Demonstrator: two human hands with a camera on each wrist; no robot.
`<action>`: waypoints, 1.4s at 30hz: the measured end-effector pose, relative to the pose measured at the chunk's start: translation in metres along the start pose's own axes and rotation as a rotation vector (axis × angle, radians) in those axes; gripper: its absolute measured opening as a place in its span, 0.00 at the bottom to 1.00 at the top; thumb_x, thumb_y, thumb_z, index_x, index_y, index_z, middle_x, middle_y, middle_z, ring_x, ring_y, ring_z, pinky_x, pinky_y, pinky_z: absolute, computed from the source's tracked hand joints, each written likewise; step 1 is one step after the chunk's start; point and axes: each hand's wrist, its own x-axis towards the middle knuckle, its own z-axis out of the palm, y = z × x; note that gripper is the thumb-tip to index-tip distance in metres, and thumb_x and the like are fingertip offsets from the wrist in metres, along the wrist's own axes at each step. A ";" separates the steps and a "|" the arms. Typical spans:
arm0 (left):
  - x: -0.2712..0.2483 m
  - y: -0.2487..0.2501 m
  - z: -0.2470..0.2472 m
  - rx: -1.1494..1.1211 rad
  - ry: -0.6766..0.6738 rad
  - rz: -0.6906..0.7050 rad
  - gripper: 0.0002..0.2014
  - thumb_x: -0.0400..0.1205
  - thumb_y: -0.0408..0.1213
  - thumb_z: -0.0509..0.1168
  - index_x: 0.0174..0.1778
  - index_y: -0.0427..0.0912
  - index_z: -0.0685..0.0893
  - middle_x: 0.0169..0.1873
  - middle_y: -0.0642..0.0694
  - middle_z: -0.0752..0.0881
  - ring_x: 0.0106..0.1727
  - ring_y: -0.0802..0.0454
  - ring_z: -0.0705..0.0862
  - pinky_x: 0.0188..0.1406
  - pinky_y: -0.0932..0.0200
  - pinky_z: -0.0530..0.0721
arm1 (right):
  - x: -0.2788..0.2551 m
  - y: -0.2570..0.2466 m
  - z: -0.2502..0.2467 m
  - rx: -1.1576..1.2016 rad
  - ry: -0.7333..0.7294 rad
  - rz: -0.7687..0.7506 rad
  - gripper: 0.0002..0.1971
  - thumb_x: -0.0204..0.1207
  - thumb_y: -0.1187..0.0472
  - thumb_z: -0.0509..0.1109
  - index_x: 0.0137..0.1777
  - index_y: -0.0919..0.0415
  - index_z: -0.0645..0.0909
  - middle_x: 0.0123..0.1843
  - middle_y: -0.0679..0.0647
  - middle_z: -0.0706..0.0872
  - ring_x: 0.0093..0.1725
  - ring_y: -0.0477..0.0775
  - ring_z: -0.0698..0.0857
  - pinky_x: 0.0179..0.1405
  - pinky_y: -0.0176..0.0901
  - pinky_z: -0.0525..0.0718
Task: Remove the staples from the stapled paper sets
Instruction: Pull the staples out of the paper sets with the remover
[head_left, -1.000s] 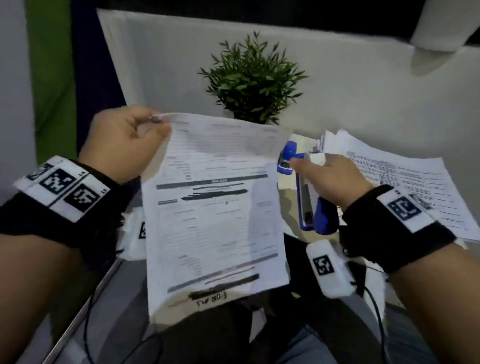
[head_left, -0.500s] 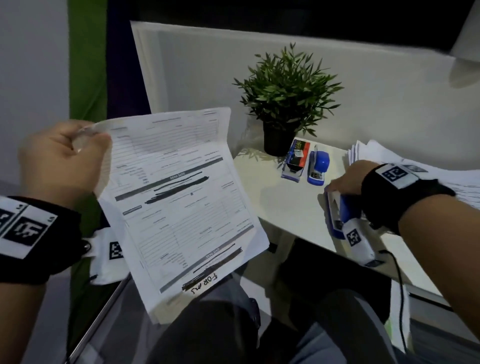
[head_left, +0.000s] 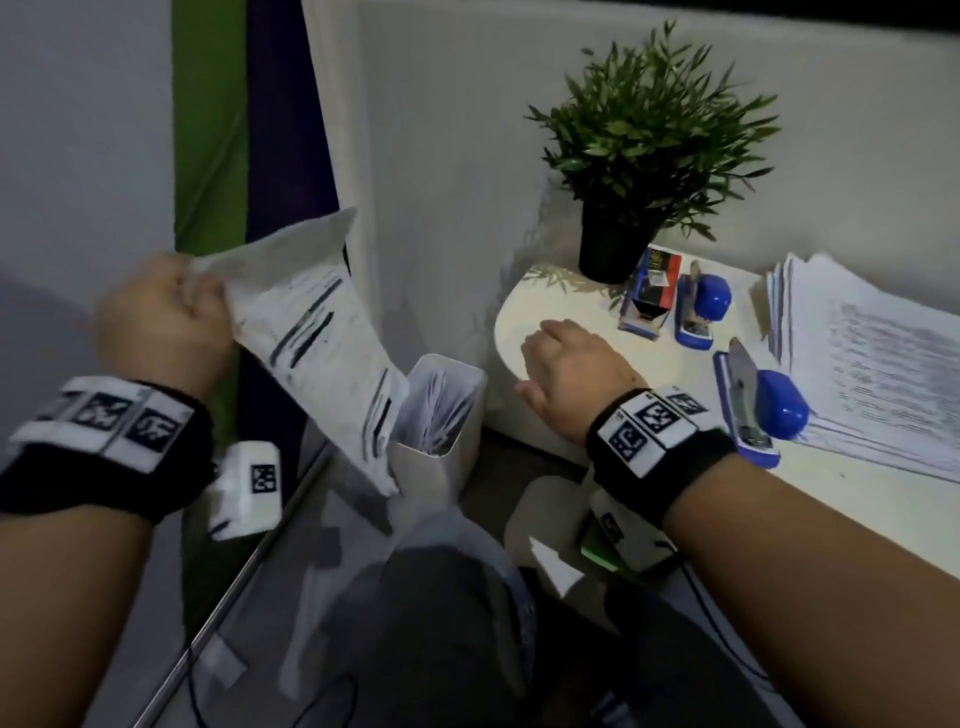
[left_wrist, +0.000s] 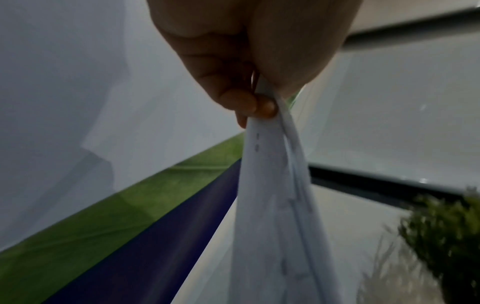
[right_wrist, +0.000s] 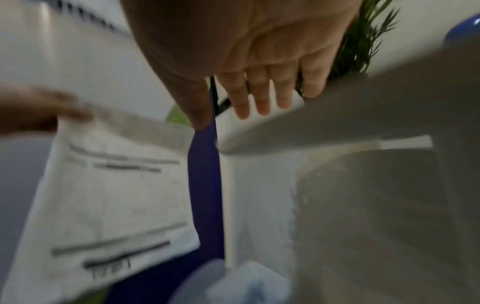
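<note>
Print on paper set (head_left: 317, 343) blurred, unreadable; left hand (head_left: 161, 322) pinching its top corner, lower edge hanging just above white bin (head_left: 441, 462) holding more sheets; right hand (head_left: 566, 369) spread flat, empty, right of bin at table edge (head_left: 519, 332)

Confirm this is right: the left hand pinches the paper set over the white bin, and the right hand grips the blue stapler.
Not quite. The right hand holds nothing; the right wrist view shows its fingers straight. The blue stapler lies on the table. The rest holds: left hand, paper set, white bin.
</note>
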 end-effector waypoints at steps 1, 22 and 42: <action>-0.007 0.006 0.007 -0.001 -0.003 0.025 0.22 0.80 0.46 0.50 0.46 0.30 0.79 0.38 0.23 0.80 0.39 0.27 0.80 0.38 0.42 0.77 | 0.007 0.004 0.007 -0.027 -0.006 -0.025 0.29 0.81 0.46 0.59 0.77 0.61 0.66 0.79 0.60 0.65 0.78 0.59 0.63 0.76 0.50 0.62; -0.003 0.011 0.183 -0.141 -0.287 -0.101 0.13 0.81 0.25 0.55 0.57 0.32 0.80 0.55 0.31 0.81 0.52 0.34 0.80 0.42 0.54 0.72 | 0.026 0.014 0.025 0.010 -0.057 -0.057 0.32 0.82 0.41 0.51 0.83 0.50 0.48 0.86 0.51 0.47 0.84 0.54 0.47 0.81 0.50 0.43; -0.036 -0.019 0.207 0.208 -0.818 -0.202 0.04 0.79 0.24 0.58 0.48 0.35 0.71 0.46 0.31 0.81 0.39 0.43 0.77 0.34 0.56 0.74 | 0.026 0.012 0.022 0.055 -0.040 -0.053 0.32 0.82 0.43 0.56 0.82 0.52 0.52 0.85 0.52 0.50 0.84 0.56 0.48 0.81 0.53 0.45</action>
